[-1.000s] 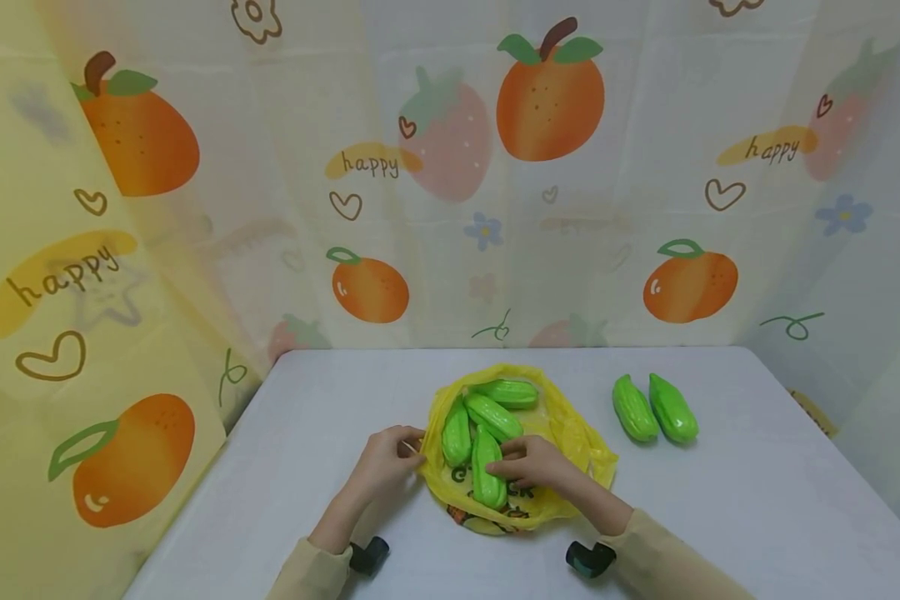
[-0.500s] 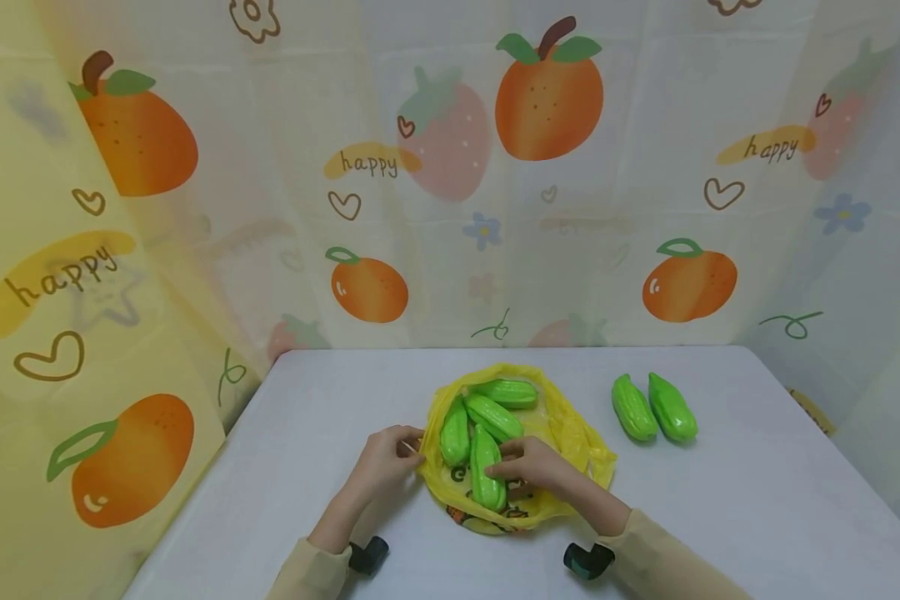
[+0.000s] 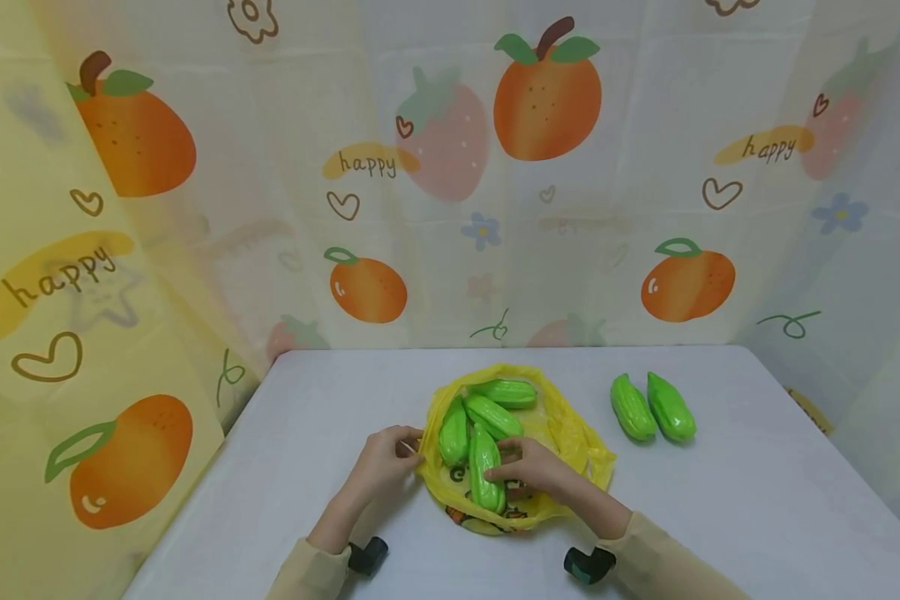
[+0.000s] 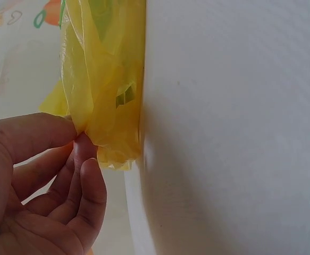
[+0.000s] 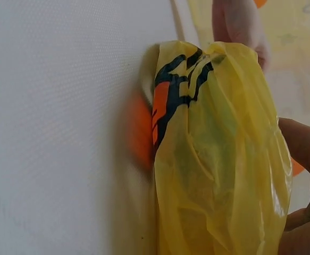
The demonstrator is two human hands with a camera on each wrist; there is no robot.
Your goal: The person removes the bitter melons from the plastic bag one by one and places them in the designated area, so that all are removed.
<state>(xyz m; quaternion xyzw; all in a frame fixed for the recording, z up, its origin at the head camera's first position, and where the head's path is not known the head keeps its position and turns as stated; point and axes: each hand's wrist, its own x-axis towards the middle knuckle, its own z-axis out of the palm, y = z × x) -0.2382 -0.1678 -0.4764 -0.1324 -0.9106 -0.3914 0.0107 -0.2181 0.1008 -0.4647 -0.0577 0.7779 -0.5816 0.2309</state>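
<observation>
I can read "happy" point(image 3: 367, 164) three times on the curtain point(image 3: 607, 192) beyond the grip; black lettering point(image 3: 459, 474) inside the gripped bag point(image 3: 570, 425) defeats me.

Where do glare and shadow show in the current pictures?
Head view: small highlights on the two ridged green vegetables at right; left wrist view: a soft shadow on the white tabletop beside the yellow plastic bag; right wrist view: white glare streaks on the bag's side.

Green gourds point(image 3: 493, 417) inside yellow bag point(image 3: 572, 432)
</observation>
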